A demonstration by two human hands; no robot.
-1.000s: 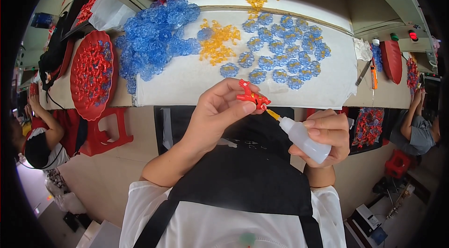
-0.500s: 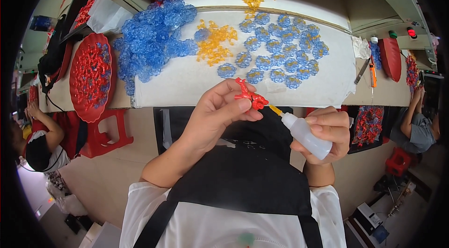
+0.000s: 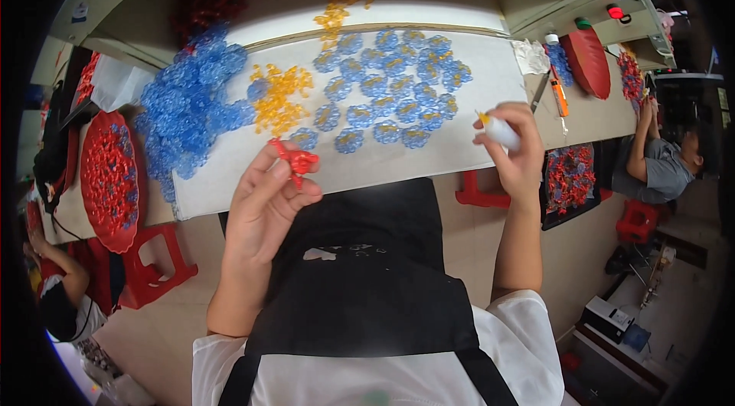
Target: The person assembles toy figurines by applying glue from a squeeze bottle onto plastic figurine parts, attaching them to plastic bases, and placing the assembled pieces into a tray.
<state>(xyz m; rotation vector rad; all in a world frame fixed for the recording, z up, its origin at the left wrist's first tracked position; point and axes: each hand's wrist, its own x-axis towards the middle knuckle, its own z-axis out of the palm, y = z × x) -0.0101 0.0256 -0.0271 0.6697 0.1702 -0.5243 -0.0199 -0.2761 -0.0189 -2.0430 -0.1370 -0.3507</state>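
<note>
Far left, a red dish (image 3: 117,244), full of little red bits. Next, a big blue pile (image 3: 187,103). Then the left hand (image 3: 262,195). Pinched tight there between thumb and fingers, a red toy (image 3: 302,163), over the near edge of the white sheet (image 3: 214,178). Poking out right of the thumb, long way slanting down to the right. Just past the toy, a blue flower (image 3: 305,139), nearer to the left hand. Well apart, curled around a white bottle (image 3: 502,135), the right hand (image 3: 525,153).
</note>
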